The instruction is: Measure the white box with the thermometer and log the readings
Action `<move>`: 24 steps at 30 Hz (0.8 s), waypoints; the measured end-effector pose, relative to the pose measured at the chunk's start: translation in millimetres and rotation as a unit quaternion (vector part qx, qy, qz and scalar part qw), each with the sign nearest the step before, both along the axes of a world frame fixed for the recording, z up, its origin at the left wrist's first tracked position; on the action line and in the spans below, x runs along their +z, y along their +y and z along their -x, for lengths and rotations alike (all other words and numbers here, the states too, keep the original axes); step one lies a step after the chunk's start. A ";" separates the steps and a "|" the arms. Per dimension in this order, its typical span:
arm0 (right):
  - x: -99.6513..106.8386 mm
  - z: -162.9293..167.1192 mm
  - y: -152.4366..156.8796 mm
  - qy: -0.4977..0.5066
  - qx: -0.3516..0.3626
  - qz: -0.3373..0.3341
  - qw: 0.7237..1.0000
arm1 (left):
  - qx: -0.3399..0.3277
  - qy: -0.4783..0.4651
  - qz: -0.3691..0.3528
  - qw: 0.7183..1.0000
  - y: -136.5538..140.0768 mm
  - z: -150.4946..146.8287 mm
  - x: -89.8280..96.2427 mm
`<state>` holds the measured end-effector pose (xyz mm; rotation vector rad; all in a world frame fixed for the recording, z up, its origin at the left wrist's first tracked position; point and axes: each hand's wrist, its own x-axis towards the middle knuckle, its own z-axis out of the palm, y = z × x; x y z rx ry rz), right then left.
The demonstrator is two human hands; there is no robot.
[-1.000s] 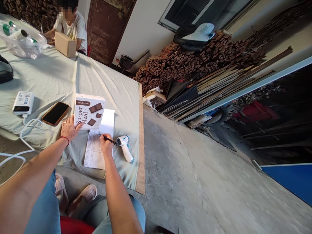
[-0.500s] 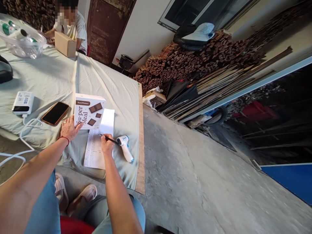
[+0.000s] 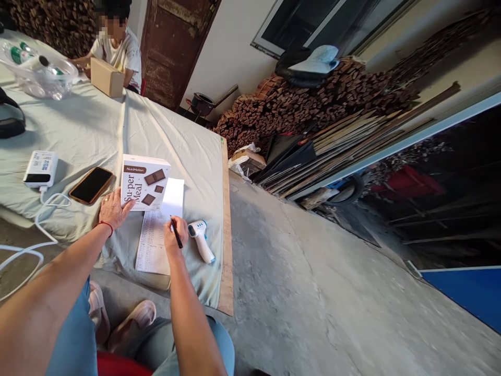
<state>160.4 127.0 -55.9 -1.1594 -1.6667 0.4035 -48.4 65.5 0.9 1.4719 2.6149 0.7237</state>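
Note:
My left hand (image 3: 113,210), with a red string at the wrist, grips the lower left corner of a white box (image 3: 151,180) printed "Su-per Meal", thumb across its front. The box covers part of an open notebook (image 3: 152,245) filled with rows of handwriting on its left page. A black pen (image 3: 177,234) is held between the fingers of my right hand (image 3: 169,242), over the notebook's right page. Just right of that hand lies a white and blue infrared thermometer (image 3: 202,243).
Left of the box lie a phone (image 3: 91,185) and a white power bank (image 3: 41,169) with a cable. Farther back are a cardboard box (image 3: 106,78), a plastic basin (image 3: 47,89) of bottles and a seated person (image 3: 125,52). The cloth-covered table ends at a wooden edge (image 3: 227,250).
My right hand has shifted slightly right, and the pen has swung from slanting rightward to a steeper angle. The left hand keeps its hold on the box. The whole view has shifted slightly.

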 end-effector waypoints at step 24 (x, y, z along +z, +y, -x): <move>36.3 -92.5 0.7 -0.252 -0.139 0.294 0.911 | -0.009 -0.005 -0.011 1.000 -1.6 4.3 -2.8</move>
